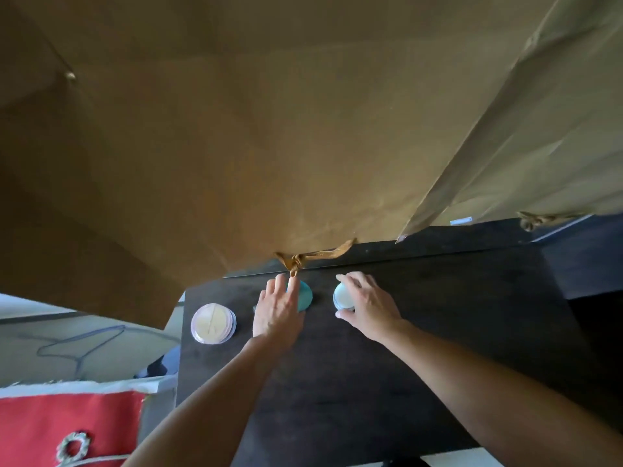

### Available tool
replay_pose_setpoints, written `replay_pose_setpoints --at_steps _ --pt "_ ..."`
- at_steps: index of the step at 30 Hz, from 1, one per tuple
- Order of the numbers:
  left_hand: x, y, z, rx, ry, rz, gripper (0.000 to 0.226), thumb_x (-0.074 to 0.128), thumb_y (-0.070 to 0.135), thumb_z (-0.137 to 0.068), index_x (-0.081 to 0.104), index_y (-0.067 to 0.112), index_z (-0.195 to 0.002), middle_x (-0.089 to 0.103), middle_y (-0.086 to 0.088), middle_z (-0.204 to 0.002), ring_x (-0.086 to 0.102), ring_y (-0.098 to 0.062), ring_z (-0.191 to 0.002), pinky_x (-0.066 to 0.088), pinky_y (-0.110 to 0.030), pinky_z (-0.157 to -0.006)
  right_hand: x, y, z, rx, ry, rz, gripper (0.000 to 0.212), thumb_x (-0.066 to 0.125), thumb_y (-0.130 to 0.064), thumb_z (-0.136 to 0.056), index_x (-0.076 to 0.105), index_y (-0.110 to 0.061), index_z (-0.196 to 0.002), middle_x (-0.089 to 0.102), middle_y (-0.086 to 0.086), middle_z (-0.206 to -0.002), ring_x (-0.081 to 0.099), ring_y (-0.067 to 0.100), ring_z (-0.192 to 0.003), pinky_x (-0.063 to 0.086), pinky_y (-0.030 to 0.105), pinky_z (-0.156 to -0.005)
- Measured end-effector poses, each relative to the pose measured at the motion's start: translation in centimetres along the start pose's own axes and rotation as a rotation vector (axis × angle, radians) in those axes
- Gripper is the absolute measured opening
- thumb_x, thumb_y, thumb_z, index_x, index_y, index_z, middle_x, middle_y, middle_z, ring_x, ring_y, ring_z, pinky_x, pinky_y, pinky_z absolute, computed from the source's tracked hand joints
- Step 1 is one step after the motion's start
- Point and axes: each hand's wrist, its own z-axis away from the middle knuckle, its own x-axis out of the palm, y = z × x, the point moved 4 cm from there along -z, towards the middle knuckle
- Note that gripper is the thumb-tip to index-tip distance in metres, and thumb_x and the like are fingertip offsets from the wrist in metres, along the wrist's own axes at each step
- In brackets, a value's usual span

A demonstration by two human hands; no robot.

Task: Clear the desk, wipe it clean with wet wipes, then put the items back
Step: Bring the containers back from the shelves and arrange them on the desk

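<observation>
On the dark desk [387, 348] three round containers stand near the far edge. My left hand [278, 311] lies with straight fingers over a teal round container [306, 294], covering most of it. My right hand [365, 306] grips a pale blue jar [342, 295] from the right, fingers over its top and thumb at its near side. A clear jar with a cream-coloured lid [213, 323] stands alone at the left end of the desk.
A large brown paper bag [236, 146] with a twisted handle [303, 259] hangs over the desk's far edge, and a second paler bag [539, 146] is at the right. A red cloth with a ring [67, 433] lies low at the left.
</observation>
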Motion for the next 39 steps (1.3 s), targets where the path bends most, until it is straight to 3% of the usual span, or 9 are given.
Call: replay_pose_setpoints --at_steps 5,7,10,14,19,24,32,35,39 --pt "-1.2 3.2 0.1 0.132 0.096 -0.115 0.046 0.082 0.029 -0.059 0.063 0.012 -0.097 0.059 -0.012 -0.108 0.057 -0.031 -0.094 0.05 -0.041 -0.076 -1.7 1.9 2.1 0.053 0.043 0.019 0.062 0.065 -0.04 -0.081 0.04 -0.025 -0.136 0.043 -0.007 -0.132 0.041 0.016 -0.122 0.051 0.035 -0.079" --pt "-1.8 5.8 0.6 0.184 0.137 -0.108 0.035 0.079 0.024 -0.064 0.064 0.011 -0.094 0.061 -0.011 -0.103 0.058 -0.031 -0.09 0.05 -0.041 -0.075 -2.6 3.6 3.9 0.083 0.067 0.029 0.055 0.059 -0.04 -0.086 0.041 -0.024 -0.135 0.042 -0.006 -0.134 0.04 0.015 -0.124 0.05 0.036 -0.082" --pt "-1.8 10.4 1.9 0.22 0.103 -0.066 0.024 0.062 0.023 -0.084 0.061 0.012 -0.106 0.06 -0.007 -0.108 0.057 -0.028 -0.097 0.047 -0.039 -0.082 -4.3 7.1 7.6 0.123 0.112 0.021 0.047 0.055 -0.037 -0.089 0.044 -0.022 -0.132 0.045 -0.005 -0.132 0.042 0.016 -0.123 0.049 0.036 -0.082" --pt "-1.4 18.0 4.2 0.311 0.092 -0.014 0.017 0.072 0.017 -0.069 0.059 0.014 -0.08 0.062 -0.004 -0.077 0.063 -0.026 -0.069 0.049 -0.033 -0.053 -6.6 13.2 13.9 0.171 0.175 0.0 0.041 0.057 -0.034 -0.088 0.051 -0.02 -0.126 0.049 -0.004 -0.126 0.046 0.018 -0.119 0.05 0.038 -0.082" --pt "1.0 28.5 7.5 0.395 0.132 0.018 0.021 0.074 0.017 -0.064 0.055 0.017 -0.073 0.059 -0.001 -0.068 0.062 -0.025 -0.059 0.045 -0.029 -0.045 -10.5 21.6 22.7 0.243 0.255 0.024 0.042 0.058 -0.033 -0.087 0.051 -0.021 -0.128 0.05 -0.004 -0.127 0.046 0.017 -0.121 0.05 0.038 -0.087" --pt "2.2 39.3 9.8 0.47 0.12 0.117 0.008 0.057 0.02 -0.082 0.058 0.014 -0.087 0.062 -0.006 -0.086 0.061 -0.03 -0.08 0.047 -0.036 -0.063 -15.7 29.2 30.1 0.344 0.339 0.064 0.043 0.054 -0.035 -0.09 0.048 -0.021 -0.131 0.049 -0.002 -0.129 0.046 0.018 -0.12 0.049 0.035 -0.086" --pt "0.1 52.5 9.4 0.699 0.217 0.239 0.014 0.054 0.017 -0.086 0.062 0.012 -0.098 0.061 -0.002 -0.091 0.06 -0.024 -0.081 0.048 -0.033 -0.065 -23.5 37.1 34.5 0.384 0.573 0.035 0.041 0.06 -0.028 -0.088 0.055 -0.015 -0.126 0.056 0.002 -0.12 0.055 0.023 -0.109 0.051 0.037 -0.082" --pt "-2.7 57.0 7.5 0.803 0.34 0.301 0.013 0.061 0.013 -0.085 0.064 0.012 -0.097 0.062 -0.002 -0.092 0.06 -0.02 -0.081 0.053 -0.033 -0.063 -27.5 39.3 34.3 0.364 0.667 0.058 0.039 0.058 -0.032 -0.089 0.054 -0.016 -0.125 0.057 0.0 -0.114 0.057 0.019 -0.103 0.053 0.035 -0.077" --pt "-8.2 62.3 4.3 0.888 0.561 0.362 0.019 0.063 0.009 -0.08 0.065 0.006 -0.099 0.059 -0.008 -0.103 0.056 -0.025 -0.092 0.051 -0.035 -0.079 -35.0 40.8 33.7 0.313 0.888 0.1 0.035 0.061 -0.025 -0.089 0.057 -0.011 -0.121 0.06 0.005 -0.108 0.057 0.022 -0.1 0.046 0.03 -0.073"
